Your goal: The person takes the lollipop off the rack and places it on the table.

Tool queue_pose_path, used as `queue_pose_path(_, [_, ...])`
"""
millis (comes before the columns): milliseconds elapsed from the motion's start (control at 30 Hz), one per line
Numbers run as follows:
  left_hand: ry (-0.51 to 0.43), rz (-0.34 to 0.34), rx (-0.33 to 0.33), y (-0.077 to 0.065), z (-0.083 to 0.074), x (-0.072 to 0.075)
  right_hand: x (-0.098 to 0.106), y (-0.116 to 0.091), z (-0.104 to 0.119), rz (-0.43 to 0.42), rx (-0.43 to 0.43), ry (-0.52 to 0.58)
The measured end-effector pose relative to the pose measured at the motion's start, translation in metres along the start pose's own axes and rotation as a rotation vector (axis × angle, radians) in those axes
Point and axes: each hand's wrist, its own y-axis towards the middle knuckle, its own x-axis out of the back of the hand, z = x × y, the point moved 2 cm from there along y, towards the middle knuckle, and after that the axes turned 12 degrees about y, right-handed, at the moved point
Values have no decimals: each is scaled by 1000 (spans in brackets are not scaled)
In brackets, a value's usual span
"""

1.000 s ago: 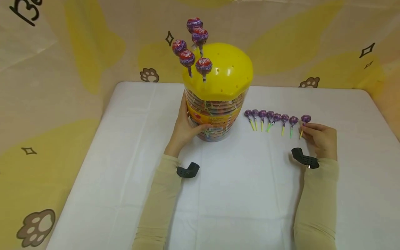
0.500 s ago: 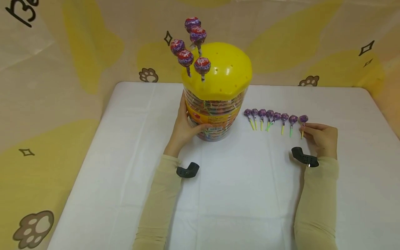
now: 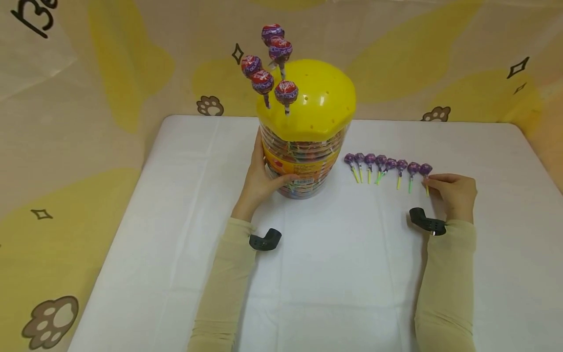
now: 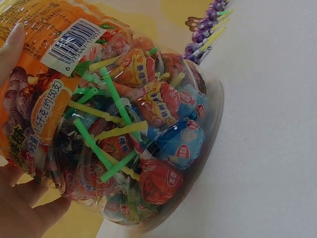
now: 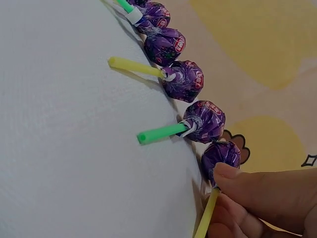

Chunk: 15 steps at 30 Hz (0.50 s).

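Note:
A clear ribbed jar [image 3: 303, 168] full of wrapped lollipops stands on the table under a domed yellow lid [image 3: 325, 98]. My left hand [image 3: 259, 181] grips its left side, thumb across the front by the barcode. Several red-and-purple lollipops [image 3: 287, 93] stick up from the lid's left part. To the right of the jar, purple-wrapped lollipops lie side by side in a row, sticks toward me. My right hand [image 3: 453, 193] pinches the rightmost purple lollipop [image 5: 220, 156] by its yellow stick just below the wrapped head, close beside a green-stick lollipop [image 5: 204, 121].
A white cloth covers the table [image 3: 334, 274]. Behind it hangs a yellow-and-beige backdrop [image 3: 396, 58] with paw prints and stars. Small holes dot the lid's top. Each wrist carries a black camera mount [image 3: 265, 239].
My right hand has shifted the rightmost purple lollipop slightly left, so its head now sits against the neighbouring one. The left hand and jar stay in place.

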Motion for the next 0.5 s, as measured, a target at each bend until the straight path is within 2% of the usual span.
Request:
queue_pose_path(100, [2, 2, 0, 1, 0, -1, 2, -1, 1, 0, -2, -41])
queue_pose_path(200, [3, 6, -1, 1, 0, -1, 4, -3, 3, -16, 17, -10])
queue_pose_path(367, [0, 2, -7, 0, 1, -1, 4, -8, 10, 14, 37, 257])
queue_pose_path(500, [-3, -3, -8, 0, 1, 0, 2, -14, 18, 82, 41, 392])
